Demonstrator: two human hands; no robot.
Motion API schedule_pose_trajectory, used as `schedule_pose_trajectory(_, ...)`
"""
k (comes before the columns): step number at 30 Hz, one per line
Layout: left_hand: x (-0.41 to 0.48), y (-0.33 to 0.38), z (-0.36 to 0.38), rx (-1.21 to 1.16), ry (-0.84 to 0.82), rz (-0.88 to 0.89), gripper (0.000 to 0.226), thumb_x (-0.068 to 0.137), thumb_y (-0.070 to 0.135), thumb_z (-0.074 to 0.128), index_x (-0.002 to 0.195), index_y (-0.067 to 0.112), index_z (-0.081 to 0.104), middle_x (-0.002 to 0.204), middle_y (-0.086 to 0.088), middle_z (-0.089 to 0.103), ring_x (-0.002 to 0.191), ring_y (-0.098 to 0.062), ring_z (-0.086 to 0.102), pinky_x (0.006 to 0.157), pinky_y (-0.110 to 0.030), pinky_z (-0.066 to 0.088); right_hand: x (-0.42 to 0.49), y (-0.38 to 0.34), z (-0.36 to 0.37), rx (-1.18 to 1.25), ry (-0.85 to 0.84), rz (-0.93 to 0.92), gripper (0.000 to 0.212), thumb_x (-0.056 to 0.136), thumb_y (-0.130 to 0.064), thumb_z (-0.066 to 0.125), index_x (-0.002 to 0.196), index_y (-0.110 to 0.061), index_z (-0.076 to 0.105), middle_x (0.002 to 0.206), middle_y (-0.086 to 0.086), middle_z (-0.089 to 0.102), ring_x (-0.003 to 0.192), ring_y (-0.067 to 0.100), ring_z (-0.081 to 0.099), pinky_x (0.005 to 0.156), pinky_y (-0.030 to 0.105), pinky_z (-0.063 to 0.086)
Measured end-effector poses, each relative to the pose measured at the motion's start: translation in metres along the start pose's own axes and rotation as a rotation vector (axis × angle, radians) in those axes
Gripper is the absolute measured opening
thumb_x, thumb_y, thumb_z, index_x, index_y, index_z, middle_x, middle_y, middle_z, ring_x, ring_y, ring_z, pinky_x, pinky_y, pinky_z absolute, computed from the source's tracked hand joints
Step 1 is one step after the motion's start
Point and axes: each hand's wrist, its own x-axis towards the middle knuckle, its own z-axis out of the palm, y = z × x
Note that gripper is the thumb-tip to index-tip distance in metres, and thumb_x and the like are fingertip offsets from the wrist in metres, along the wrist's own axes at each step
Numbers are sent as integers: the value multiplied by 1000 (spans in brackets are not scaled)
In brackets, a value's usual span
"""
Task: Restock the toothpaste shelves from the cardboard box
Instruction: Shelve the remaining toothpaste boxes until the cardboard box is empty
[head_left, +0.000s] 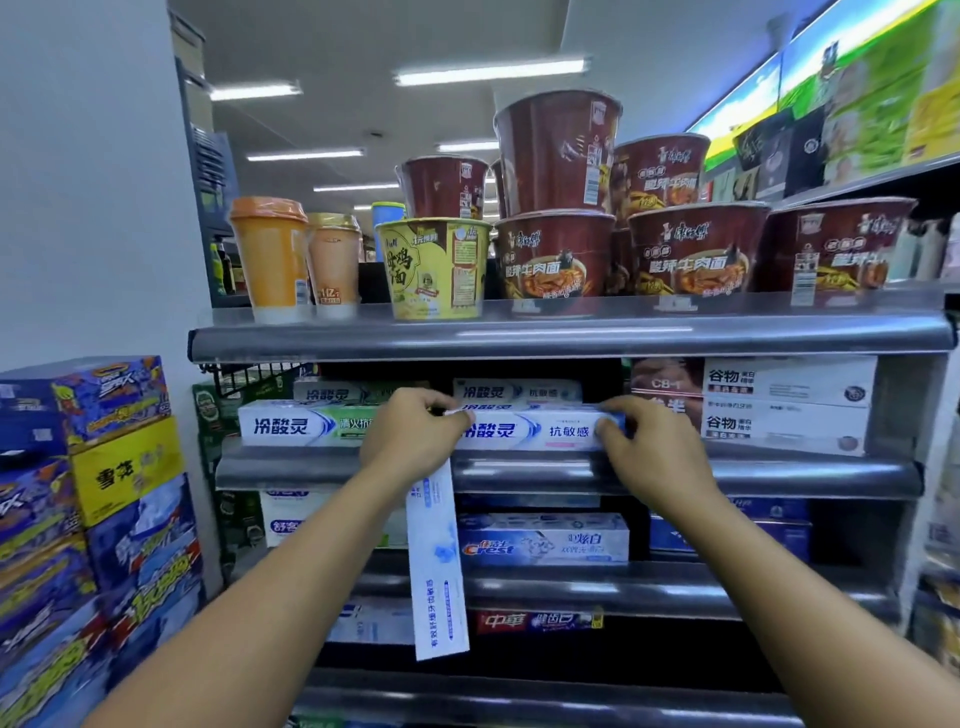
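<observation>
A person faces a shop's toothpaste shelf (779, 480). The left hand (410, 439) grips the top end of a hanging toothpaste carton (436, 566), which dangles with its long axis vertical below the shelf edge. The right hand (652, 447) curls its fingers round the right end of a shelved toothpaste carton (540, 430), which lies left to right along the shelf front between both hands. The hanging carton probably needs turning level before it goes in. The cardboard box is out of sight.
</observation>
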Motion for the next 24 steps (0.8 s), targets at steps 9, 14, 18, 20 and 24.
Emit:
schedule_pose_trajectory(9,-7,-4,-16,-507,150,63,8,85,15,79,86,22,79,81,8,77,79,-1,70,69,-13,50,-41,-14,-11,39,128,-207,39,95,-26,65,132,-13,65,111,3,71,105,29,59,88,35,44)
schedule_pose_trajectory(14,-19,10,-24,-683,168,75,20,86,7,74,73,21,78,77,5,75,78,-10,70,72,-22,51,-82,-42,-10,530,-186,-52,25,86,-39,75,110,-38,73,95,-20,72,92,1,66,80,29,53)
schedule_pose_trajectory(18,-24,24,-28,-822,153,30,24,86,7,74,66,20,75,67,6,70,61,-8,65,60,-24,51,-102,-58,-6,695,-636,-85,43,77,-56,75,118,-46,66,112,-15,72,100,8,67,84,32,56)
schedule_pose_trajectory(20,-29,32,-28,-863,121,1,19,85,13,78,66,16,73,62,6,64,51,-7,59,50,-21,49,-110,-62,-3,670,-678,-112,45,77,-54,78,119,-44,64,113,-15,72,102,6,68,80,25,56)
schedule_pose_trajectory(24,-37,42,-28,-764,21,-7,38,79,55,75,88,18,73,85,4,73,71,-13,65,65,-28,52,-117,-67,3,742,-530,4,28,76,-26,84,101,-26,72,99,-8,77,90,10,73,77,37,62)
